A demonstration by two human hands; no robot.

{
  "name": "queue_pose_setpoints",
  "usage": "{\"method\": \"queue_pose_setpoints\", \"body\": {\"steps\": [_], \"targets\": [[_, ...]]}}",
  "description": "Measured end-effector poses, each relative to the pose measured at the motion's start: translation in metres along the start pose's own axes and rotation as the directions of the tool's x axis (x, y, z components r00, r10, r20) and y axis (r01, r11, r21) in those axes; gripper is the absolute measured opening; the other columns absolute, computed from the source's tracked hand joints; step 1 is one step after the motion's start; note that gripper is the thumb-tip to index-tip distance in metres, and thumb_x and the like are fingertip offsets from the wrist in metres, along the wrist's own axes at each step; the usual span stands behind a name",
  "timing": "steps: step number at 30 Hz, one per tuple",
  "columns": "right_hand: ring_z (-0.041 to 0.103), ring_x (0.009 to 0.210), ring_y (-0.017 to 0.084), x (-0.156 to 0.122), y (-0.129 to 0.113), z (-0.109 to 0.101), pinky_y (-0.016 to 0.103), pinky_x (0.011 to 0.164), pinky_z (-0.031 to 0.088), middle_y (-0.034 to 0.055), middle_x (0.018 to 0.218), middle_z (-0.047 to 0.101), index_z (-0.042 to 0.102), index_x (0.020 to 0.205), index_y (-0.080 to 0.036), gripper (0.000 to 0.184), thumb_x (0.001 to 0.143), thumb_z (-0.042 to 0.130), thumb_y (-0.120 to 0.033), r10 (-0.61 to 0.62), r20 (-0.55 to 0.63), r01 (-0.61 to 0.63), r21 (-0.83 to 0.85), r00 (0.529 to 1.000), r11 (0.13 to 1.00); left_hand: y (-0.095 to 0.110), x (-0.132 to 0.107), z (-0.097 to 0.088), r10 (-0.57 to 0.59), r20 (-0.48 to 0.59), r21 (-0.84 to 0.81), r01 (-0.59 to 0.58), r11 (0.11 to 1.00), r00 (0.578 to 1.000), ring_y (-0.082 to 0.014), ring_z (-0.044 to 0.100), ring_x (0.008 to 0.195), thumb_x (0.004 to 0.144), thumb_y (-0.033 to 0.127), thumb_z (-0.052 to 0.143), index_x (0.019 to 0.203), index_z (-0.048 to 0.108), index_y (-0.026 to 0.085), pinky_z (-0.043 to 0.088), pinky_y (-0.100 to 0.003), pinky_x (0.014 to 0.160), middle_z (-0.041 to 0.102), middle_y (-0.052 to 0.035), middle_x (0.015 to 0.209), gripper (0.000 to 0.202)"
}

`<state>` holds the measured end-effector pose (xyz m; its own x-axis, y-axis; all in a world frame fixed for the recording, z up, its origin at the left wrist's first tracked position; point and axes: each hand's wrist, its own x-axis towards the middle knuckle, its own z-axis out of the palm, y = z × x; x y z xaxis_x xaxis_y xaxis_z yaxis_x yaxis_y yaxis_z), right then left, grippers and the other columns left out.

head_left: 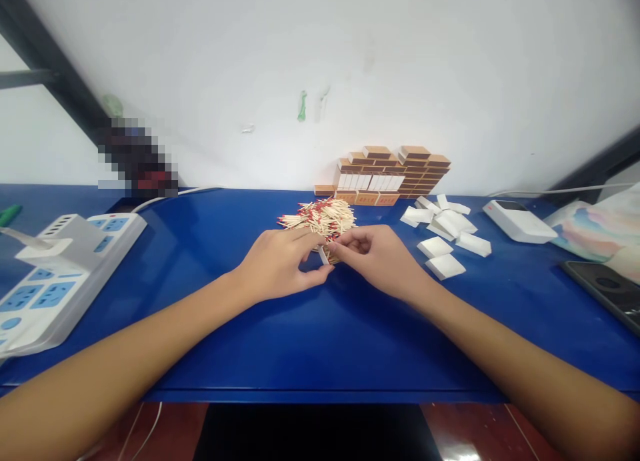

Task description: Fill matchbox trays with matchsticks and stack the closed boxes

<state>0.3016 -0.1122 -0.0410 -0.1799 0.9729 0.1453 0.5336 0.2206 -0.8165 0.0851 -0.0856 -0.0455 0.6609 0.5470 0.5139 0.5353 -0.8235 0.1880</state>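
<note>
Between my two hands is a small white matchbox tray (325, 255), tilted, with some matchsticks showing at its right side. My left hand (280, 262) grips the tray between thumb and fingers. The fingertips of my right hand (377, 255) are pinched together at the tray's upper right edge; whether they hold matchsticks or the tray wall is hidden. Just beyond the hands lies a loose heap of red-tipped matchsticks (325, 215). To the right, several white matchbox trays (447, 267) are scattered on the blue table (320, 354).
Stacked matchboxes (425, 174) stand against the wall at the back. A white power strip (100, 267) with a plugged-in adapter lies at the left. On the right are a white device (520, 221), a dark phone (603, 291) and a colourful packet (600, 227).
</note>
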Motion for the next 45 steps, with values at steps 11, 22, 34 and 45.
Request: {"method": "queue_pose_setpoints", "body": {"steps": [11,22,34,45], "targets": [[0.053,0.069,0.017,0.002,0.003,-0.029,0.031,0.064,0.039,0.0039,0.081,0.061,0.07,0.096,-0.02,0.017,0.103,0.057,-0.03,-0.5,0.048,0.466,-0.45,0.865,0.762,-0.003,0.001,0.001,-0.023,-0.033,-0.004,0.023,1.0,0.999,-0.0136,0.063,0.065,0.091,0.04,0.069,0.106,0.075,0.018,0.045,-0.027,0.062,0.073,0.0007,0.078,0.027],[0.052,0.066,0.017,0.006,0.006,-0.036,0.032,0.064,0.039,0.0034,0.077,0.062,0.07,0.094,-0.022,0.023,0.105,0.055,-0.035,-0.492,0.028,0.445,-0.473,0.87,0.761,-0.011,0.004,0.0,-0.038,-0.067,-0.106,0.031,0.994,0.997,-0.0144,0.062,0.07,0.092,0.041,0.07,0.109,0.076,0.019,0.05,-0.028,0.069,0.071,0.0001,0.077,0.028],[0.05,0.061,0.018,0.013,0.009,-0.051,0.034,0.062,0.037,0.0018,0.066,0.057,0.066,0.083,-0.023,0.028,0.101,0.057,-0.042,-0.428,-0.21,0.267,-0.527,0.879,0.807,-0.023,0.01,-0.007,-0.146,-0.125,-0.21,0.118,0.971,0.981,-0.0114,0.065,0.067,0.087,0.039,0.077,0.111,0.077,0.018,0.051,-0.024,0.061,0.077,-0.002,0.086,0.032],[0.055,0.067,0.017,0.012,0.008,-0.044,0.032,0.062,0.039,0.0035,0.078,0.067,0.07,0.089,-0.021,0.026,0.102,0.059,-0.041,-0.335,-0.088,0.281,-0.374,0.938,0.884,-0.017,0.01,-0.009,-0.164,-0.126,-0.25,0.129,0.96,0.978,-0.0135,0.068,0.071,0.087,0.038,0.078,0.108,0.079,0.019,0.055,-0.025,0.065,0.079,-0.0045,0.09,0.029]]}}
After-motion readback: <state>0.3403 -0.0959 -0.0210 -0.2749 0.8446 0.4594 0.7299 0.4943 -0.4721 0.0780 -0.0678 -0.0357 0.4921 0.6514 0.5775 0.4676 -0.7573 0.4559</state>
